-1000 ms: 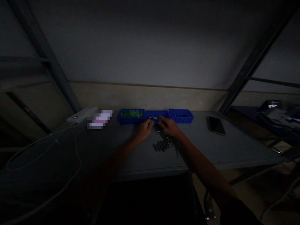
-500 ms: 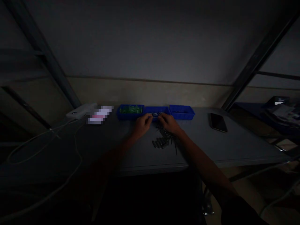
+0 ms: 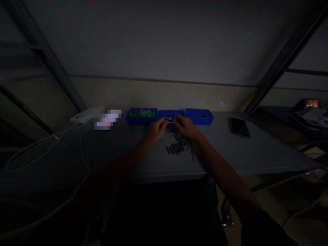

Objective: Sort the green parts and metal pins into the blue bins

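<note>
The scene is very dark. My left hand [image 3: 155,130] and my right hand [image 3: 185,125] meet at the front of the middle blue tray [image 3: 171,113], fingers curled and pinched round a small metal piece [image 3: 169,119] between them. Just below my right hand lies a pile of small metal cylinders and screws [image 3: 179,146] on the grey table [image 3: 256,153]. A blue tray with green parts [image 3: 142,113] stands to the left of the middle one. Another blue tray [image 3: 200,115] stands to its right.
A dark phone [image 3: 239,127] lies on the table to the right. At the back left sit a white box [image 3: 85,115] and a blurred label, with white cables [image 3: 77,153] trailing over the table's left side. Metal frame posts rise on both sides.
My view has tilted so the table sits a little higher in the picture. Both hands have drawn closer together at the middle tray and now pinch a small metal piece.
</note>
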A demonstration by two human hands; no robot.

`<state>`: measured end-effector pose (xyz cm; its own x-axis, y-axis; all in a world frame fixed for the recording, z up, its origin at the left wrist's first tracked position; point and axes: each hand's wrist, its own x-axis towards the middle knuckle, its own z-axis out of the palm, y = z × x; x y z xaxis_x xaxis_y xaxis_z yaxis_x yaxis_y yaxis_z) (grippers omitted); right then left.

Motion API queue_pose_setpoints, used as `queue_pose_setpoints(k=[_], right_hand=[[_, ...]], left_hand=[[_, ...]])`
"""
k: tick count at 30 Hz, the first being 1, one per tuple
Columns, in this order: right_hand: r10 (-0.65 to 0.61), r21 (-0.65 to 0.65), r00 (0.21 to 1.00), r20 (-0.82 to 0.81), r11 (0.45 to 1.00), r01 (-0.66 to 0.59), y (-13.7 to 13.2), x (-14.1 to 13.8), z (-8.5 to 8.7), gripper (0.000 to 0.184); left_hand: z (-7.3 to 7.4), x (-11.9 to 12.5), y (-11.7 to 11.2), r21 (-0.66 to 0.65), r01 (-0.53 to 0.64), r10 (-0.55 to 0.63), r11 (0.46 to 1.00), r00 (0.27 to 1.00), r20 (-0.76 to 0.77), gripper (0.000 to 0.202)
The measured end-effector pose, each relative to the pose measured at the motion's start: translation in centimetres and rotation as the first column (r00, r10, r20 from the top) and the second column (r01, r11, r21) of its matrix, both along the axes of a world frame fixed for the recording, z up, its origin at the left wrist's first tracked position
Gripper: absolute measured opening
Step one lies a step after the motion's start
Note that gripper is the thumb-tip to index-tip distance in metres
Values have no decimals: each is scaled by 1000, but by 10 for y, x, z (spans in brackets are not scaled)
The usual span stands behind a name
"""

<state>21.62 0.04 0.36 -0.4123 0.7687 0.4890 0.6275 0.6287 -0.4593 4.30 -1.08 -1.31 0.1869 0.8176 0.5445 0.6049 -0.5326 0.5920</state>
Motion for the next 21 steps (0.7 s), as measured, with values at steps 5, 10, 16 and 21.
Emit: queue_pose_setpoints(k=[5, 10, 16, 21], right_hand=[[-20, 5, 1000, 16, 1000, 20, 0, -2, -2, 15], [-54, 11, 998, 38, 999, 53, 1, -5, -6, 19], [-37, 10, 999, 14, 999, 37, -3, -6, -1, 19], [-33, 15, 999, 29, 999, 33, -7, -8, 3, 16]], left_hand=[[-1, -1, 0, 21, -26, 25, 999, 999, 42, 25], [-7, -3, 6, -7, -19, 19, 1000, 998, 55, 19], [-12, -1, 10, -9, -43, 43, 999, 998, 38, 16], [-8, -2, 9, -22, -102, 103, 994, 995, 8, 19]])
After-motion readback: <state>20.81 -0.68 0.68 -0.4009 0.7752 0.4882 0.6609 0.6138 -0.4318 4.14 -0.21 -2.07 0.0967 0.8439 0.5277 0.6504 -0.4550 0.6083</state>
